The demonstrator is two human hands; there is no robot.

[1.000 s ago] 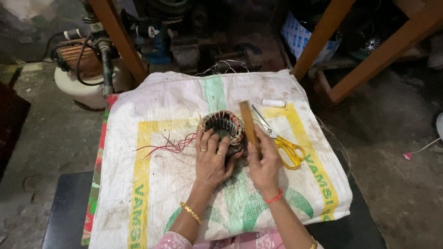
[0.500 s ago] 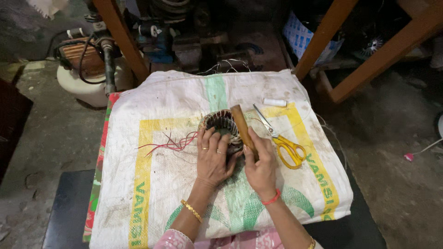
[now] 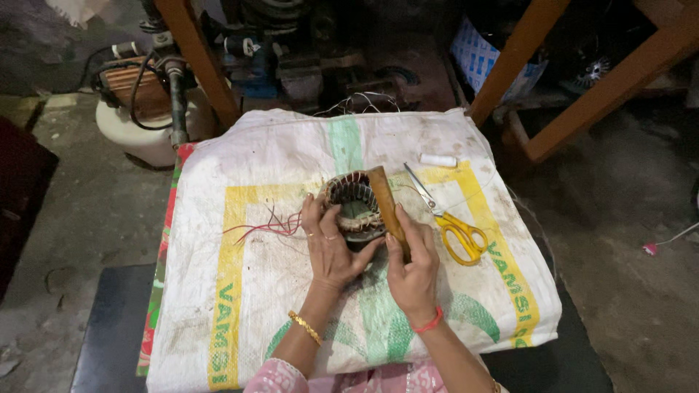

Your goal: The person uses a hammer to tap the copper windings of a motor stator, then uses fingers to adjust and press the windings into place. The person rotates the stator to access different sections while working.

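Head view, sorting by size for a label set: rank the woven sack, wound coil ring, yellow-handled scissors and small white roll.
1. White woven sack
2. Round wound coil ring and yellow-handled scissors: too alike to rank
3. Small white roll

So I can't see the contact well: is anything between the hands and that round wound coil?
Nothing visible. The left hand rests directly on the wound coil, and the right hand presses a wooden stick against its rim.

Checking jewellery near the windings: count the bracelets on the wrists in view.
2. A gold bangle on the left hand wrist; a red band on the right hand wrist. Others may be hidden.
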